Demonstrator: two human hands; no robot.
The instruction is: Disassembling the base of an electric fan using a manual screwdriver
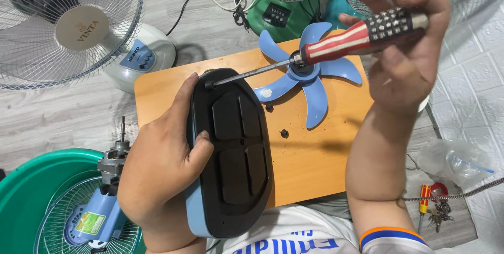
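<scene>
My left hand grips an oval fan base stood on edge, its black underside facing me and a light blue rim along its left side. My right hand is closed around the red, white and dark handle of a long screwdriver. The metal shaft runs down-left and its tip sits at a screw hole near the top of the black underside. Behind the shaft a light blue fan blade lies flat on a small orange wooden table. Two small black parts rest on the table beside the blade.
A white table fan stands at the upper left. A green basin at the lower left holds a wire grille and a blue fan motor. More fans and cables sit at the top. A small screwdriver and keys lie at the right.
</scene>
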